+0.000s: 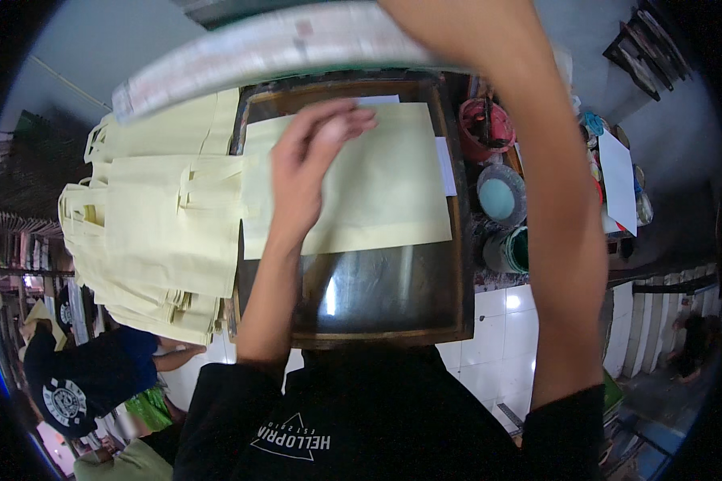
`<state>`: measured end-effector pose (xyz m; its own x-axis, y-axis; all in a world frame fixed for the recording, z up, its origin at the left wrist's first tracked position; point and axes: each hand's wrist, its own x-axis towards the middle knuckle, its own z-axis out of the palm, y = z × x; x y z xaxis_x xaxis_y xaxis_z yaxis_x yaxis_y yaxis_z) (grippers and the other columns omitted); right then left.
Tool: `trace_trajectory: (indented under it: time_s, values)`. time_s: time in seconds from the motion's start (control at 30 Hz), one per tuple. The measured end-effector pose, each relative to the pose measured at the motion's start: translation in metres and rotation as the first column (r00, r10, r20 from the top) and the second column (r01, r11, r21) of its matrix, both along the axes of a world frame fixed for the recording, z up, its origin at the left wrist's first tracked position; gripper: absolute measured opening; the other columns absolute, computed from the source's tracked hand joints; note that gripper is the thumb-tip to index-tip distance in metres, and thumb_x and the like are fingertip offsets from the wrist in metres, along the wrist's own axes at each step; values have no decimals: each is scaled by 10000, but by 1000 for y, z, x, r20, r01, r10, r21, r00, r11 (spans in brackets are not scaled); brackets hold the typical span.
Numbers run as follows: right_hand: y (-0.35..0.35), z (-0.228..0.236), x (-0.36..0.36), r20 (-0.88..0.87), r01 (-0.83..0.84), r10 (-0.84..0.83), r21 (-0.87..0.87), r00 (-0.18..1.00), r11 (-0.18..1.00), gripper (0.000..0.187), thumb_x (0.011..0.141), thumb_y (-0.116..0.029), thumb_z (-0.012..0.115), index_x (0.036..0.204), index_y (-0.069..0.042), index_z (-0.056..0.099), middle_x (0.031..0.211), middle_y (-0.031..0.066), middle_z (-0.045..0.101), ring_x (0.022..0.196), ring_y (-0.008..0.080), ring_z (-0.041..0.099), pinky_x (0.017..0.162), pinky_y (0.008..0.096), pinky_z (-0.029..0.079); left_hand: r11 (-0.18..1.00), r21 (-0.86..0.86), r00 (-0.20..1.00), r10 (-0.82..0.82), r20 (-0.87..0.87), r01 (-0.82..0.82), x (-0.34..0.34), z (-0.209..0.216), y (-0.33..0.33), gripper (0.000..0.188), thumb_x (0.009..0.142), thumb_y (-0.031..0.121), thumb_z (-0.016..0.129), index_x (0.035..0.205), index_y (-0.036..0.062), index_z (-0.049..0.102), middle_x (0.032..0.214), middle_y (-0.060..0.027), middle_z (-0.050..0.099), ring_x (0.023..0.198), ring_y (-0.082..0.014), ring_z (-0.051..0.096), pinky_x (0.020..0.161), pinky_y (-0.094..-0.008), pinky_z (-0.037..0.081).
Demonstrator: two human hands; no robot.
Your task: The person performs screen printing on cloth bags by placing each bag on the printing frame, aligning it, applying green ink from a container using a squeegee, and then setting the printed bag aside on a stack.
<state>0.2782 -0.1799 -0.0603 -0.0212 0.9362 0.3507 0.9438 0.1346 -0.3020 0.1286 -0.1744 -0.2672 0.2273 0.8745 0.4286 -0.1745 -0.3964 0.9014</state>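
My left hand (309,148) is over the left part of a pale yellow fabric piece (377,180). Its fingers are loosely bent and apart, slightly blurred, with nothing seen in them. The fabric lies flat on a dark, glossy board (357,297) with a wooden rim. My right arm (561,192) reaches far forward, and my right hand (425,28) is cut off by the top edge, its fingers hidden. Beside that hand, a long, whitish frame edge (257,60), smeared by motion, slants across above the board's far side.
Pale yellow fabric bags (168,224) are heaped left of the board. On the right stand a red tub (489,128), a bowl of light blue stuff (497,196) and a dark green pot (509,250). Another person (88,373) is at the lower left, beyond white floor tiles (501,337).
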Motion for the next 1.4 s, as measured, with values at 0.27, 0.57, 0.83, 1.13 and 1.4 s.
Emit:
trace_trajectory:
  time_s: [0.27,0.57,0.83,1.13,1.4]
  values:
    - [-91,-191,12,-127,-247,274,193,953,950,427,822,-413,824,755,-32,644,685,94,601,607,278,590,552,394,445,735,-678,1000,5,3,-2,-83,-95,-158,297,1036,226,616,1032,-60,692,923,-187,760,763,-205,715,725,-326,558]
    - [-105,-259,5,-31,-327,326,-30,945,945,457,822,-479,784,758,-56,623,691,88,593,670,286,618,583,413,470,572,-817,996,0,85,69,-83,-148,-167,288,1026,210,634,1096,-69,625,886,-167,740,662,-155,667,619,-274,535]
    - [-46,-289,9,81,-383,376,119,923,916,485,835,-531,745,785,-63,623,705,111,603,717,319,634,620,455,490,563,-825,996,37,83,48,-82,-146,-169,262,1017,202,643,1016,-58,614,817,-154,715,616,-157,649,583,-276,533]
    - [153,-276,45,122,-268,290,-166,949,949,628,854,-676,663,1051,-85,749,933,168,738,935,395,699,799,512,536,363,-903,973,-56,223,228,-96,-136,-154,295,1009,139,535,1169,-102,590,1048,-273,727,830,-295,747,743,-362,619]
    - [192,-270,37,149,-179,200,-143,968,973,695,802,-730,677,1065,-93,767,926,180,756,929,403,722,826,528,548,137,-862,866,45,498,488,-107,-114,-150,422,996,145,508,1326,-116,535,1333,-308,623,1186,-378,671,990,-463,570]
